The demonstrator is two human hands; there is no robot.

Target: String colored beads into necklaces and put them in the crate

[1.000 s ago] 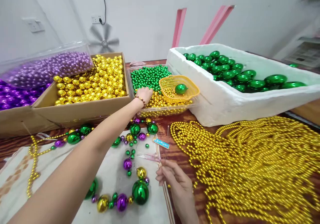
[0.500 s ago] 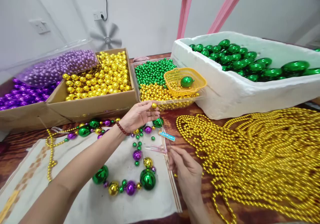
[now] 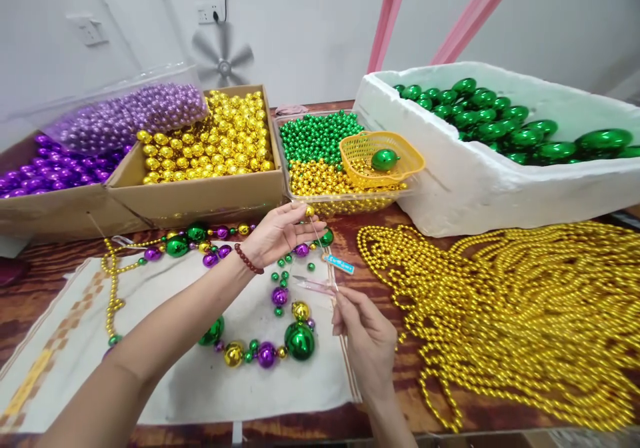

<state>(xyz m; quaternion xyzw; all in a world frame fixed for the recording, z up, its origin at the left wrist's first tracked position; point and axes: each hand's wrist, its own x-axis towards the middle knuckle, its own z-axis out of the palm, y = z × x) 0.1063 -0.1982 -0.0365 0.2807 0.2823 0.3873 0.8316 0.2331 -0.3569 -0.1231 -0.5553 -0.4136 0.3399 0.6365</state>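
My left hand [image 3: 283, 233], with a dark red beaded bracelet on its wrist, pinches a small gold bead [image 3: 309, 211] between thumb and fingertips. A thin string [image 3: 319, 238] runs from the bead down to my right hand [image 3: 367, 331], whose thumb and forefinger are closed on it. By the right fingertips lie small scissors [image 3: 313, 285], partly hidden, and a blue label [image 3: 340, 264]. Below the left hand, a curved row of green, gold and purple beads [image 3: 267, 355] rests on the white cloth [image 3: 200, 395]. Loose small green beads [image 3: 284, 275] lie nearby.
Behind stand a box of gold beads [image 3: 210, 141], a purple bead box [image 3: 50, 168], a clear tray [image 3: 345, 198] with a yellow basket [image 3: 383, 141], and a white foam box [image 3: 425, 181] of green ornaments. Gold bead strands [image 3: 500, 321] cover the right side.
The view has shifted, so the table things appear a little to the right and higher. Both hands keep their grips; the right hand sits slightly closer to the scissors.
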